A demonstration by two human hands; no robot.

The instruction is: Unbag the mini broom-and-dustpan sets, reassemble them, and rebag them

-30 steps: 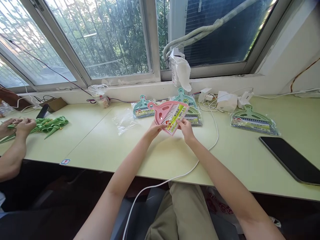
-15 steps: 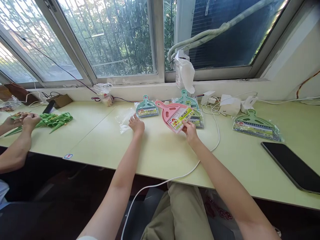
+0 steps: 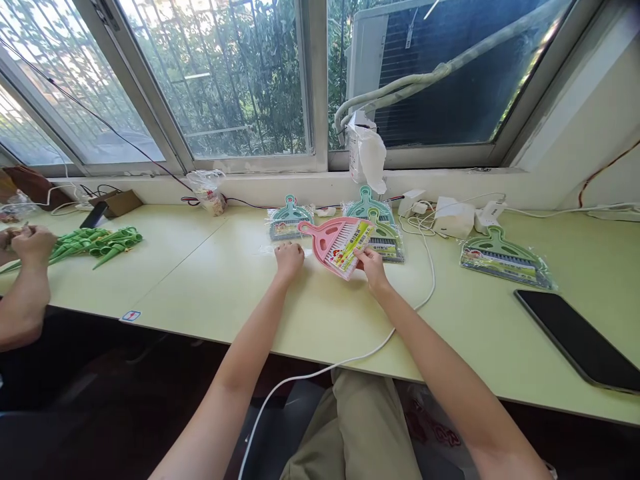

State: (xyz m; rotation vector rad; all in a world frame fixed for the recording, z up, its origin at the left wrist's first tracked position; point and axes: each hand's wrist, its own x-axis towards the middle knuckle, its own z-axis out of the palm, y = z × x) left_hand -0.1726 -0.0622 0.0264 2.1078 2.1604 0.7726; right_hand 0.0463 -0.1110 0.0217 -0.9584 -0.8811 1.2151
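Observation:
My right hand (image 3: 373, 268) grips the lower right corner of a pink mini dustpan-and-brush set (image 3: 334, 244) with a yellow-green printed label, tilted with its handle to the left. My left hand (image 3: 290, 260) is closed just left of it, fingers curled on a clear plastic bag (image 3: 269, 249) that shows only faintly. Behind the hands lie a packed teal dustpan set (image 3: 291, 215) and, partly covered by the pink one, a teal set (image 3: 367, 205) and a green set (image 3: 387, 245) in clear wrapping.
A wrapped green dustpan set (image 3: 505, 257) and a black phone (image 3: 575, 337) lie at the right. A white cable (image 3: 430, 287) crosses the table (image 3: 195, 287). Chargers (image 3: 453, 217) stand by the sill. At the left, a co-worker's hands (image 3: 33, 243) work beside green woven pieces (image 3: 113, 243).
My left hand has moved right and slightly down, toward the pink set, with the clear bag. My right hand has shifted the pink set a little left and down.

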